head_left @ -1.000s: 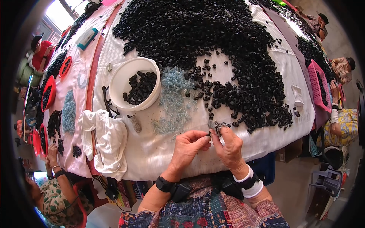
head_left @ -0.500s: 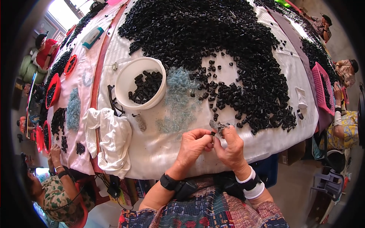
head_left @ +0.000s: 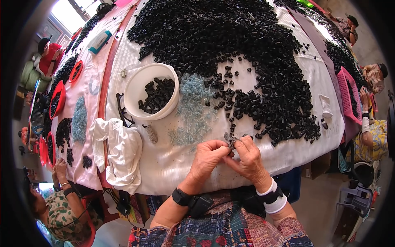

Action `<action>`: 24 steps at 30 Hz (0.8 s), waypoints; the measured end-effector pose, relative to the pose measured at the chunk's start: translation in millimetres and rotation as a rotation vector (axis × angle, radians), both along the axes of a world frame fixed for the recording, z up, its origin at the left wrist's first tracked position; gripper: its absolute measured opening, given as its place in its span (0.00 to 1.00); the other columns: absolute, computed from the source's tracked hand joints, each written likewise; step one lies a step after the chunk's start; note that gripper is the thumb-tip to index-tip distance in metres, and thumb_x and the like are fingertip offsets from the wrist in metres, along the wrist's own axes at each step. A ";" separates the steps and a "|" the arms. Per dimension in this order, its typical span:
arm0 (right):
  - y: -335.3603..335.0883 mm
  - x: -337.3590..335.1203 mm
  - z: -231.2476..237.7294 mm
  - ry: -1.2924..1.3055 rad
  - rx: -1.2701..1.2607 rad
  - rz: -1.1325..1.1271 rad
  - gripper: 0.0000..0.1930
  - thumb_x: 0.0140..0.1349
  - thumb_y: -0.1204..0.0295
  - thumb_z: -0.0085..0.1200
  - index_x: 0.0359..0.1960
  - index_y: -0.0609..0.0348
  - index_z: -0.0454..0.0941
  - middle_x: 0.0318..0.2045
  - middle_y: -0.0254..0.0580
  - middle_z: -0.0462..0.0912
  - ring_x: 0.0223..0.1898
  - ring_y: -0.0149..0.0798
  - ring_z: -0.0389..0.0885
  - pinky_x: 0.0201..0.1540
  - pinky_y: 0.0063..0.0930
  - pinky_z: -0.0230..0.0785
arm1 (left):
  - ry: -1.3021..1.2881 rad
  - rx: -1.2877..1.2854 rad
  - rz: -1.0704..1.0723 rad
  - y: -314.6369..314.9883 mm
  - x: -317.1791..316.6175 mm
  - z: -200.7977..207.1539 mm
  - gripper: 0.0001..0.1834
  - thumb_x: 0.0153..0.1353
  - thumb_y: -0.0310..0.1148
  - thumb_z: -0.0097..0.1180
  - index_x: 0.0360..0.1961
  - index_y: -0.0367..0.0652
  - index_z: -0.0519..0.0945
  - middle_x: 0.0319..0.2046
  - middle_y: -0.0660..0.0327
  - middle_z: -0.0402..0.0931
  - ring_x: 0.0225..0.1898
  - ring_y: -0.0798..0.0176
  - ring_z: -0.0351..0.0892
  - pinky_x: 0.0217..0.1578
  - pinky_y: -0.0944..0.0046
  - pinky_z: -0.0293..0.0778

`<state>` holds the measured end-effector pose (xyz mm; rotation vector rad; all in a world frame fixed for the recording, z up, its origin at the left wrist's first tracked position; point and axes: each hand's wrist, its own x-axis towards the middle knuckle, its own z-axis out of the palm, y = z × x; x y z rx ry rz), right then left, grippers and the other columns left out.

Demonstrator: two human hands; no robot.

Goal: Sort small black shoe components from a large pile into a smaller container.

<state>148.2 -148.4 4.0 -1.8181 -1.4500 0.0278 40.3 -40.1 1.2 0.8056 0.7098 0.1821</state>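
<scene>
My left hand and my right hand meet over the near edge of the white-covered table. The left fingers are closed in a pinch on a small black part, mostly hidden by fingertips. My right hand grips a small grey speckled bundle that sticks out beyond the fingers; what it is made of I cannot make out. Just beyond lie loose black parts and a spread of pale blue translucent bits. To the left stands a white bowl partly filled with black parts.
A large heap of black parts covers the far table. A crumpled white cloth and a grey speckled piece lie at left. At right are a small white packet and a pink basket. Several people sit at neighbouring tables.
My hands have drawn closer together, and the fingertips now cover more of the small black part. The grey bundle has shifted slightly left and down with my right fingers.
</scene>
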 end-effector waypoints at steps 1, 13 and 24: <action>0.0 0.0 0.1 -0.020 0.008 0.001 0.17 0.38 0.75 0.65 0.31 0.65 0.72 0.28 0.47 0.72 0.31 0.48 0.72 0.33 0.36 0.69 | 0.003 0.006 -0.004 0.1 -0.2 -0.4 0.05 0.53 0.25 0.56 0.31 0.34 0.78 0.27 0.59 0.79 0.29 0.69 0.79 0.32 0.72 0.75; -2.0 3.5 -9.4 -0.106 0.076 0.006 0.16 0.37 0.76 0.65 0.27 0.64 0.71 0.21 0.43 0.70 0.23 0.45 0.71 0.23 0.34 0.66 | 0.049 0.160 -0.031 -3.7 1.5 -2.4 0.05 0.53 0.26 0.58 0.30 0.36 0.79 0.26 0.65 0.78 0.25 0.75 0.74 0.27 0.75 0.72; -0.2 -0.2 -11.4 -0.092 0.099 0.000 0.16 0.38 0.75 0.65 0.27 0.63 0.71 0.22 0.44 0.70 0.24 0.46 0.70 0.24 0.34 0.66 | 0.101 0.239 -0.022 -3.9 2.3 -4.2 0.04 0.51 0.25 0.57 0.26 0.34 0.80 0.22 0.65 0.77 0.23 0.75 0.72 0.24 0.76 0.68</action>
